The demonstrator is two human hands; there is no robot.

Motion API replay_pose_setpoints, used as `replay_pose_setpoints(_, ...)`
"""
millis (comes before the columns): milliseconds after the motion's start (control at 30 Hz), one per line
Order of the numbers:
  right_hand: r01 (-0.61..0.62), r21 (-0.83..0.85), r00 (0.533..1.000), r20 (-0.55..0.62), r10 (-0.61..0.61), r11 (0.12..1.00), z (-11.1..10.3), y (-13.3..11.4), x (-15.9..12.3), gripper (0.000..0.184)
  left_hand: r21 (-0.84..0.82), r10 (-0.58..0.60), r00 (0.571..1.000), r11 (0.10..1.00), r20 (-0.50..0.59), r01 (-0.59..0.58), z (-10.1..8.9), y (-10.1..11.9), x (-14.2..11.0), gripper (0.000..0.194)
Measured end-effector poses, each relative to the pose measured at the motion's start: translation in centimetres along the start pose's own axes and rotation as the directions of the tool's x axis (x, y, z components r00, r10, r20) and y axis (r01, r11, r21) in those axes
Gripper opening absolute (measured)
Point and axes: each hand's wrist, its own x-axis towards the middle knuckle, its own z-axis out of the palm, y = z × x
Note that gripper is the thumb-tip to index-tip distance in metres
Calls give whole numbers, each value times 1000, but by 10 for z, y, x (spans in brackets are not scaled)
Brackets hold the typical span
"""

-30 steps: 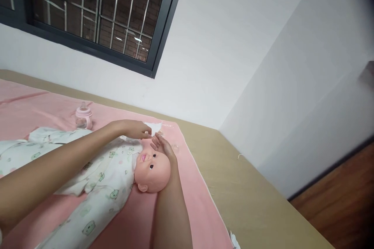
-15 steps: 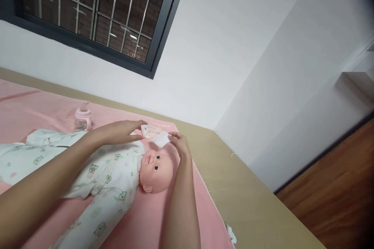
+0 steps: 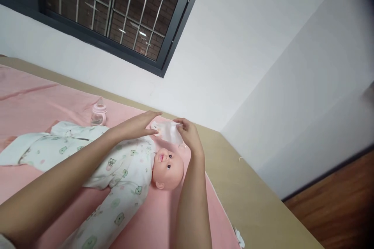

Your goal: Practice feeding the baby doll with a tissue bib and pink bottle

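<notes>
A baby doll (image 3: pixel 168 169) in a white bear-print suit lies on its back on a pink sheet (image 3: pixel 146 221). Beyond its head is a small soft wipes packet (image 3: pixel 156 127), mostly covered. My left hand (image 3: pixel 140 125) grips the packet's left end, thumb on the near side and fingers on the far side. A thin white wipe (image 3: pixel 172 133) stretches from the packet, pinched by my right hand (image 3: pixel 188 134) between thumb and fingers. My right forearm passes beside the doll's head; my left one crosses above its body.
A pink-lidded baby bottle (image 3: pixel 98 115) stands near the far edge of the sheet. The tan bed surface (image 3: pixel 233 186) shows to the right. A white scrap (image 3: pixel 239 237) lies at the sheet's right edge. A barred window (image 3: pixel 117 15) is in the wall behind.
My right hand has drawn the wipe up and right, so it spreads wider. The whole view has shifted, moving the doll and bottle to the right in the picture.
</notes>
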Motion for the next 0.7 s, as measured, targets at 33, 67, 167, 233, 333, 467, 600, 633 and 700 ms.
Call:
replay_pose_setpoints(33,17,10,1000,13,-18,1000,1,-7,-2,34,-22,-8,1000,1000,-9,8,2,2,1,70)
replay_pose_setpoints(67,34,21,999,30,-35,999,1,-14,-4,33,-44,-21,1000,999,-16,20,3,4,1,70)
replay_pose_setpoints(167,68,80,992,97,-75,995,2,-35,-11,30,-111,-50,998,993,-48,45,4,9,3,66)
replay_pose_setpoints(233,84,150,985,140,-105,985,1,-46,-16,26,-184,-45,998,982,-53,34,2,10,4,58)
replay_pose_setpoints(333,97,258,974,175,-145,961,-1,-55,-20,23,-300,-57,998,952,26,62,-4,9,4,43)
replay_pose_setpoints(467,77,358,971,186,-152,931,-5,-55,-22,26,-435,-22,984,895,175,97,-14,7,3,39)
replay_pose_setpoints(600,35,433,972,194,-132,901,-10,-48,-21,28,-550,138,984,833,114,-53,-25,10,0,30)
replay_pose_setpoints(633,18,449,975,190,-116,894,-11,-44,-20,28,-555,162,983,828,91,-85,-29,11,-2,26)
replay_pose_setpoints(700,-25,478,981,180,-70,878,-13,-35,-18,29,-570,182,981,815,74,-108,-36,12,-6,21)
